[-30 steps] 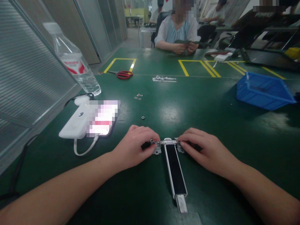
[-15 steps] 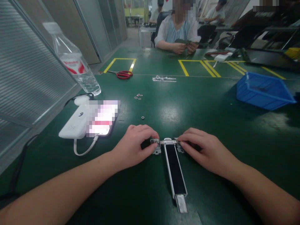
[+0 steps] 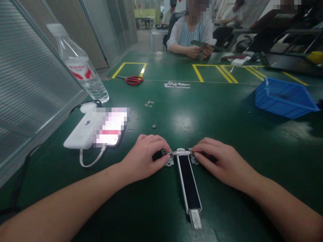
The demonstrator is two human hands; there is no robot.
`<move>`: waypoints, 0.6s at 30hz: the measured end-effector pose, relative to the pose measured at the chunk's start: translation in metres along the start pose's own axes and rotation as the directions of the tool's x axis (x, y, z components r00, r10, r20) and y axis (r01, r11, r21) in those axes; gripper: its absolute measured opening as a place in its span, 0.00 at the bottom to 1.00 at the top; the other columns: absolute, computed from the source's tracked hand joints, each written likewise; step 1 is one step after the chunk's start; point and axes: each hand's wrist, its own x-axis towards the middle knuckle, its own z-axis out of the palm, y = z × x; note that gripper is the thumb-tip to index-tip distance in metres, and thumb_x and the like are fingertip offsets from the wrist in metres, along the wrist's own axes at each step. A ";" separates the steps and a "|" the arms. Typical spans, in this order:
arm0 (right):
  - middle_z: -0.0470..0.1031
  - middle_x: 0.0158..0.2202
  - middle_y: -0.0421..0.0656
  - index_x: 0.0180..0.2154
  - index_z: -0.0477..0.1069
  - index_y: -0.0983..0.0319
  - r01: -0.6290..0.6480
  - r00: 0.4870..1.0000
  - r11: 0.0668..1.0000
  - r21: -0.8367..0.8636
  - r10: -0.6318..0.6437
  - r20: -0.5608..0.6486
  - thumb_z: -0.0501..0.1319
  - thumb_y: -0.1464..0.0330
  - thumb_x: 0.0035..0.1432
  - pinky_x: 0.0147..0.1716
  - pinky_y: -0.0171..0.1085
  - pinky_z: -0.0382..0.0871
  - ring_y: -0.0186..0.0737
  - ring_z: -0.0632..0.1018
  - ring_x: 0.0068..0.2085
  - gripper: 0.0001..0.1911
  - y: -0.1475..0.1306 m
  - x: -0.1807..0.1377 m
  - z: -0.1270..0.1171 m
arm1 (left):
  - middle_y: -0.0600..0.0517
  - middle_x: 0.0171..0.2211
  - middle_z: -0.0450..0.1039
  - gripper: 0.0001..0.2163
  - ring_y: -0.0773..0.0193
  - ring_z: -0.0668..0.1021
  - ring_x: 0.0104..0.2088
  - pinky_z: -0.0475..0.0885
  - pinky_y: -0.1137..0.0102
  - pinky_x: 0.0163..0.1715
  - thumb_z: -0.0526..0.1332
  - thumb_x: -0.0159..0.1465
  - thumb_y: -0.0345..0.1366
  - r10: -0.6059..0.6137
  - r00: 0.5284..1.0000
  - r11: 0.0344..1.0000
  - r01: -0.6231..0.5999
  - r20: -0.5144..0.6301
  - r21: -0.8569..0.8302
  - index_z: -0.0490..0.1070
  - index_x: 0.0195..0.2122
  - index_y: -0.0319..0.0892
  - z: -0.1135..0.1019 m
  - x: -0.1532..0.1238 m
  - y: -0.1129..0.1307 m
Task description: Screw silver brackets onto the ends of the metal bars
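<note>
A hinged metal assembly lies on the green table in front of me: a long black plate with silver edges, a metal bar across its far end, and a flat silver tongue at its near end. My left hand pinches the left end of the bar at a small metal bracket with thumb and fingers. On the other side, my right hand pinches the right-hand metal bracket. The fingertips partly hide both bracket ends. One small metal nut lies beyond my left hand.
Several small metal rings and a row of thin metal parts lie farther off. Red-handled scissors, a water bottle, a white power bank cabled to a phone, and a blue bin stand around. A co-worker sits opposite.
My left fingertips have shifted very slightly at the bar's left end. The dark piece in the co-worker's hands has tilted. The assembly and my right hand look the same.
</note>
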 end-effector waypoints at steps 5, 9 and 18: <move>0.76 0.34 0.45 0.37 0.74 0.60 -0.001 1.000 1.000 0.001 0.001 -0.001 0.54 0.71 0.63 0.33 0.39 0.72 0.39 0.77 0.35 0.10 0.000 0.000 0.000 | 0.53 0.38 0.77 0.04 0.61 0.76 0.39 0.61 0.65 0.40 0.59 0.62 0.33 0.021 1.000 0.999 -0.022 -0.022 -0.024 0.73 0.36 0.44 0.000 0.000 -0.001; 0.76 0.35 0.45 0.38 0.73 0.61 -0.003 1.000 1.000 0.001 0.003 0.013 0.53 0.71 0.64 0.34 0.40 0.72 0.39 0.77 0.35 0.10 0.000 0.000 0.000 | 0.54 0.38 0.77 0.03 0.62 0.76 0.40 0.60 0.65 0.40 0.59 0.62 0.33 0.015 1.000 1.000 -0.015 -0.019 -0.020 0.72 0.36 0.44 0.001 0.000 -0.002; 0.76 0.35 0.45 0.38 0.73 0.61 -0.006 1.000 1.000 -0.003 0.006 0.020 0.53 0.72 0.64 0.34 0.39 0.71 0.39 0.77 0.35 0.10 0.000 -0.001 0.000 | 0.54 0.37 0.76 0.03 0.61 0.76 0.40 0.59 0.65 0.40 0.60 0.62 0.32 0.019 1.000 0.999 -0.019 -0.013 -0.028 0.71 0.36 0.44 0.000 -0.001 -0.003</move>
